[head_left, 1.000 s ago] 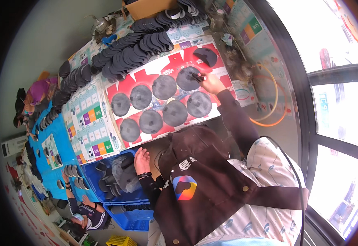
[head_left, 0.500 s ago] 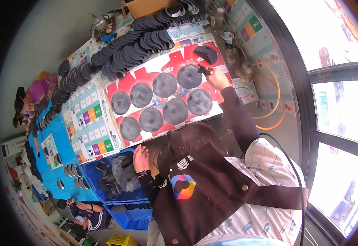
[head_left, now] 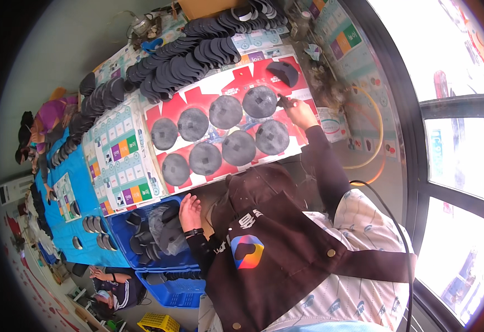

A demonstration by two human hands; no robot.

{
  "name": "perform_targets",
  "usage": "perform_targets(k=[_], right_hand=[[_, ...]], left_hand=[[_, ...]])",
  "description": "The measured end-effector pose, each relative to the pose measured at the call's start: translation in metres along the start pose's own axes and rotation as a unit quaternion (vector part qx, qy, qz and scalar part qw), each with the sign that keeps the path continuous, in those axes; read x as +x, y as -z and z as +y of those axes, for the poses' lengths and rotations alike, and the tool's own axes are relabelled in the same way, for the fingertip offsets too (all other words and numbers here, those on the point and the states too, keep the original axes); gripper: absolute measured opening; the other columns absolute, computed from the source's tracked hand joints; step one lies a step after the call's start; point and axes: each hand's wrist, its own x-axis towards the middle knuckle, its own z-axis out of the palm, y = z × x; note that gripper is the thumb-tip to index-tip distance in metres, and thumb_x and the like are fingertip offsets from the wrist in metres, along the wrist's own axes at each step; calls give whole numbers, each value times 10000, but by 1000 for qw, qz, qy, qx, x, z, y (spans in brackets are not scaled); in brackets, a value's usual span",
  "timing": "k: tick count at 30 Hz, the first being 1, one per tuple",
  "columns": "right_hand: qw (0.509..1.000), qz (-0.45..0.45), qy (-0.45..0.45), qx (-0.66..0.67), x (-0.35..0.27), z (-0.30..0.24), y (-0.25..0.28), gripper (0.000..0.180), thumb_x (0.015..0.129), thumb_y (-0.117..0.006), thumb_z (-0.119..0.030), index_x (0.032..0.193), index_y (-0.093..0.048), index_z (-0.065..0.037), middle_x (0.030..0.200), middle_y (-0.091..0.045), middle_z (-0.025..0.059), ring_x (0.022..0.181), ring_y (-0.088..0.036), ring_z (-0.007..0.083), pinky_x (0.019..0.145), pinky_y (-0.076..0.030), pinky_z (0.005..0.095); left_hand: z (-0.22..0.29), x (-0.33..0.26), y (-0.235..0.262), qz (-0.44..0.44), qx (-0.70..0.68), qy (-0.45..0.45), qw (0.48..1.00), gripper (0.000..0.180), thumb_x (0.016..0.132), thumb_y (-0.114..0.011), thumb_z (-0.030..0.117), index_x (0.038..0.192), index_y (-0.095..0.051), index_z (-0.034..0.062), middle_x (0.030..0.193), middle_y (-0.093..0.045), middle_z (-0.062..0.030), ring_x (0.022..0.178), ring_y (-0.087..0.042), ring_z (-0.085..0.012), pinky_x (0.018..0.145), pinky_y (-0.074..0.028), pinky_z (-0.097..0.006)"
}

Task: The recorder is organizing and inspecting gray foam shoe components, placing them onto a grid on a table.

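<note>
Head view: right hand (head_left: 299,112) reaches far forward, closed on a small dark tool at the disc (head_left: 259,102) on the red sheet (head_left: 242,83) — left hand (head_left: 189,212), loosely open, empty, hangs back over the blue crate (head_left: 182,259).

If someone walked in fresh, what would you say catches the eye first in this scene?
The red sheet on the table, carrying two rows of round grey discs, stands out first. The right hand reaches over its far end beside a dark cap piece. The left hand hangs over a blue crate of dark pieces, beside the table.
</note>
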Motion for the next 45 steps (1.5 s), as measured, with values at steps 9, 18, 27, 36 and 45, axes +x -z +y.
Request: perform_targets(k=[9,18,27,36,45], right_hand=[[987,48,133,73,15,-7,-13,303,915,-612,-293,1030,-687,-23,776,-687,174,722,-682,317,661,-503,418],[995,-4,93,24,10,-24,-10,273,793,-588,-213,989,-718,-73,895,-697,234,890,-683,404,756,-528,488],[973,-76,190,-108,7,3,-7,284,891,-515,-246,958,-701,-42,931,-679,264,919,-646,454,806,-517,507],[984,-158,82,17,-3,-9,14,207,870,-600,-150,981,-678,6,731,-654,114,650,-639,192,614,-498,369],[984,113,-23,139,38,-10,89,268,701,-642,-120,941,-691,-13,707,-678,134,648,-664,230,621,-508,366]], left_hand=[[-3,1,-1,-12,5,5,1000,266,991,-597,182,1229,-635,70,1063,-694,-68,907,-645,-173,800,-496,-306],[-4,-1,4,6,1,3,1000,266,997,-585,178,1234,-636,69,1075,-695,-73,917,-645,-173,807,-492,-305],[-4,2,-7,-5,12,11,1000,257,997,-575,149,1231,-623,55,1063,-697,-74,906,-651,-169,785,-502,-296],[-6,15,-27,-22,35,26,999,258,996,-579,149,1229,-626,48,1073,-700,-87,891,-660,-174,769,-508,-297],[-10,10,-21,-5,39,28,999,269,989,-583,149,1237,-632,57,1071,-695,-88,886,-651,-181,773,-502,-300]])
